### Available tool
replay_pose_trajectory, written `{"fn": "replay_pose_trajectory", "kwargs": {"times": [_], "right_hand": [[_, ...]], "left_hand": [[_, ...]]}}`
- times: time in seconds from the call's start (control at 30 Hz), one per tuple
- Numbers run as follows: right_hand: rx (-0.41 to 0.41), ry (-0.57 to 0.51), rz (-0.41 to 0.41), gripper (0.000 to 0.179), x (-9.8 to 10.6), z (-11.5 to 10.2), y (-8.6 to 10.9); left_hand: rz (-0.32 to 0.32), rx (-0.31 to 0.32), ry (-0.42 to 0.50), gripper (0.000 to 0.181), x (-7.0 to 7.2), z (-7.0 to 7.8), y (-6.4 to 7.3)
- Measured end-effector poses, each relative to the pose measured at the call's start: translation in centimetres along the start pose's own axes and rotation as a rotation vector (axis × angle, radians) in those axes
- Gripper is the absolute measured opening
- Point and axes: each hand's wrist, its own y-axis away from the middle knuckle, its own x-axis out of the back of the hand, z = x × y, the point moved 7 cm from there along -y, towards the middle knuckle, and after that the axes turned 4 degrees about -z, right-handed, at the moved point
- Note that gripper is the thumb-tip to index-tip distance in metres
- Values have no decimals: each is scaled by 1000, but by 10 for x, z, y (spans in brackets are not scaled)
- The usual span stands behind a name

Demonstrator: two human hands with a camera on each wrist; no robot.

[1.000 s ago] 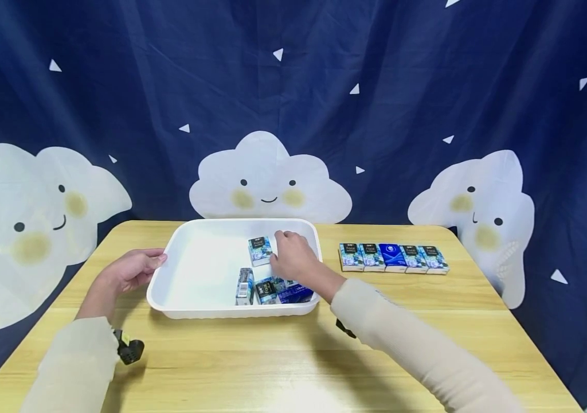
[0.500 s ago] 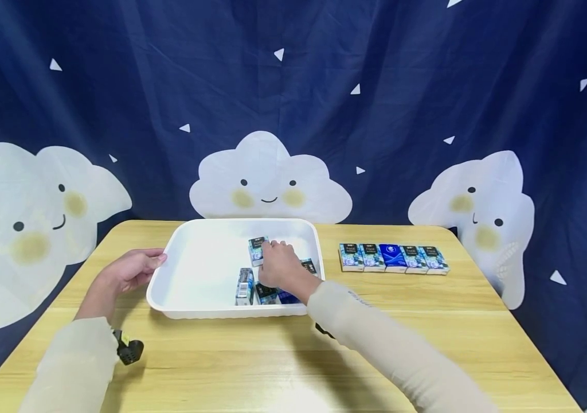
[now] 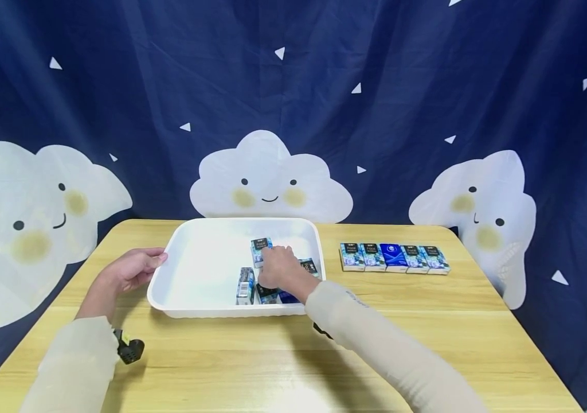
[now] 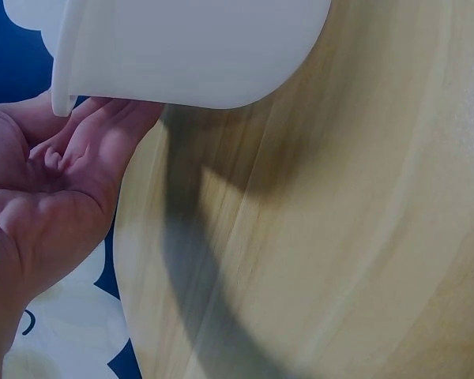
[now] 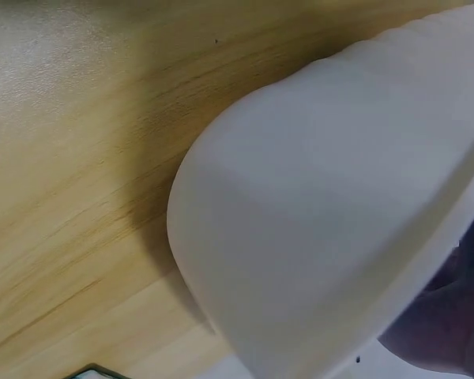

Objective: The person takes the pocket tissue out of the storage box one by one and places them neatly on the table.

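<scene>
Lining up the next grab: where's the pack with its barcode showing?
In the head view, the barcode pack is inside the white tray, by its near wall, left of the right hand, beside a black-labelled pack.

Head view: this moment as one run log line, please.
left hand: holds white tray rim; right hand: over loose packs inside, grip hidden; table: row of five packs right of tray

Black labels [image 3: 352, 248], seemingly "Face": four floral packs [image 3: 374, 261] right of tray [image 3: 195, 264], one loose pack [image 3: 259, 258] inside. Barcode [image 3: 243, 290]: edge-standing pack [image 3: 245, 276] in tray. White emblem [image 3: 391, 249]: blue pack [image 3: 395, 261] right of tray. Sleeve print [image 3: 357, 298] unreadable.
</scene>
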Motion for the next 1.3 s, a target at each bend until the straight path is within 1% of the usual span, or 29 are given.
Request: {"fn": "replay_pose_trajectory", "kwargs": {"times": [0.13, 0.17, 0.27, 0.33, 0.4, 0.5, 0.53, 0.63, 0.67, 0.8, 0.93, 1.03, 1.17, 1.3], "right_hand": [[5, 16, -4, 6, 0, -2, 5], [5, 21, -2, 8, 0, -2, 6], [9, 25, 4, 25, 1, -4, 9], [14, 26, 21, 30, 3, -5, 10], [23, 35, 49, 27, 5, -6, 11], [38, 34, 91, 10, 6, -8, 10], [43, 40, 102, 12, 6, -9, 10], [39, 42, 113, 39, 5, -12, 8], [36, 42, 110, 45, 5, -13, 7], [9, 0, 97, 56, 0, -14, 2], [-16, -12, 88, 61, -5, -13, -4], [-33, -11, 88, 59, -7, -12, -6], [-46, -82, 82, 51, -10, -10, -8], [-46, -131, 70, 50, -11, -9, -10]], "left_hand": [[-7, -8, 14, 70, 1, -1, -1], [-8, -9, 16, 71, 1, -1, -1], [-9, -11, 23, 72, 2, -2, -1], [-8, -11, 20, 71, 2, -2, -2], [-10, -10, 14, 71, 2, -1, -2], [-14, -15, 10, 72, 1, -1, -3], [-12, -14, 7, 72, 2, -1, -2], [-6, -12, 5, 72, 2, 0, -2], [-3, -8, 2, 71, 2, 0, -2], [-2, -5, -4, 71, 3, -1, -1], [-4, -9, -4, 71, 3, -1, 0], [-6, -13, -1, 71, 2, -1, 0], [-8, -16, 3, 71, 2, -2, -2], [-8, -15, 0, 71, 3, -2, -2]]}}
